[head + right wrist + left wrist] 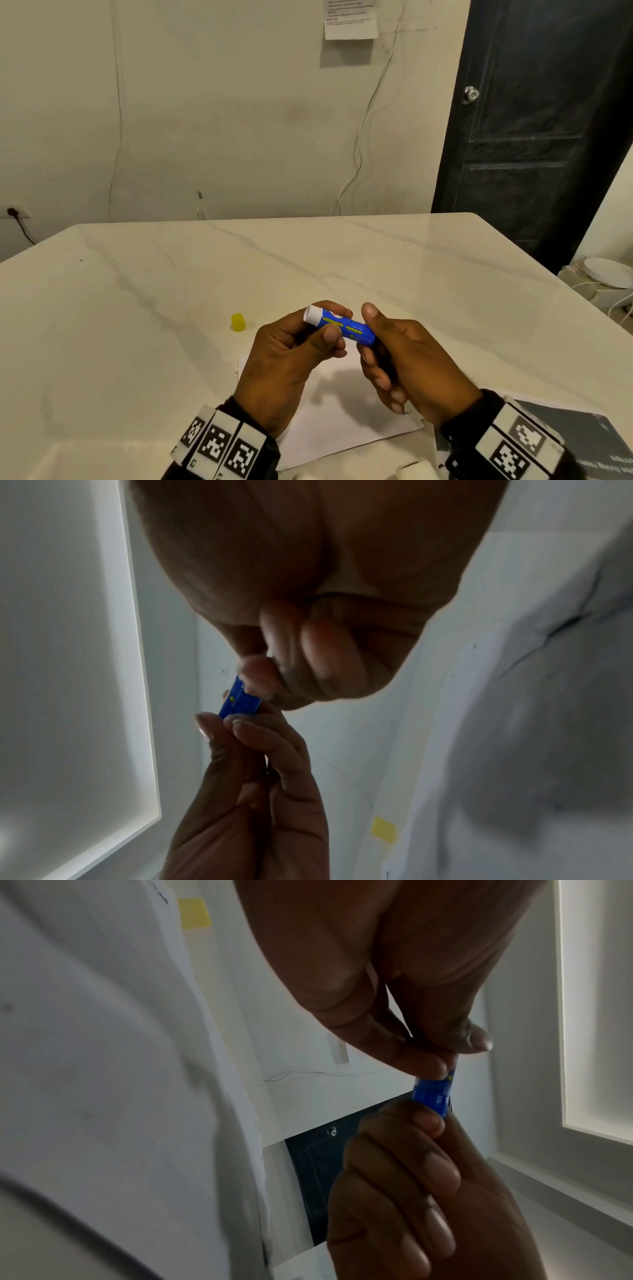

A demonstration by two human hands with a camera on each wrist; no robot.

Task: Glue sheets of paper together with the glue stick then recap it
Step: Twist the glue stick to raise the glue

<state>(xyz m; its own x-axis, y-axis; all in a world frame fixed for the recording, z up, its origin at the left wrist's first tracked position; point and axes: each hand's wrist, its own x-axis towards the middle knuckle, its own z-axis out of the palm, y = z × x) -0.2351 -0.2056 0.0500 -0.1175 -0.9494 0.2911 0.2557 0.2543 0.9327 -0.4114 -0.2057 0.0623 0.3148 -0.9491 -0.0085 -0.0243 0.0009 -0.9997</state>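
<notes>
A blue glue stick (346, 328) with its white tip bare is held level above a white sheet of paper (342, 425) on the marble table (137, 291). My left hand (335, 325) grips the tube near the tip, thumb on top. My right hand (368, 337) pinches the tube's base end between thumb and fingers. The yellow cap (237, 322) stands on the table just left of the hands. In the left wrist view the blue tube (431, 1096) shows between both hands' fingertips. The right wrist view shows the tube (240, 702) the same way, with the cap (384, 829) far off.
A dark printed sheet (582, 435) lies at the table's near right corner. Small white objects (411, 471) sit at the bottom edge. A dark door (534, 120) stands beyond the table's right side, and cables hang down the wall behind.
</notes>
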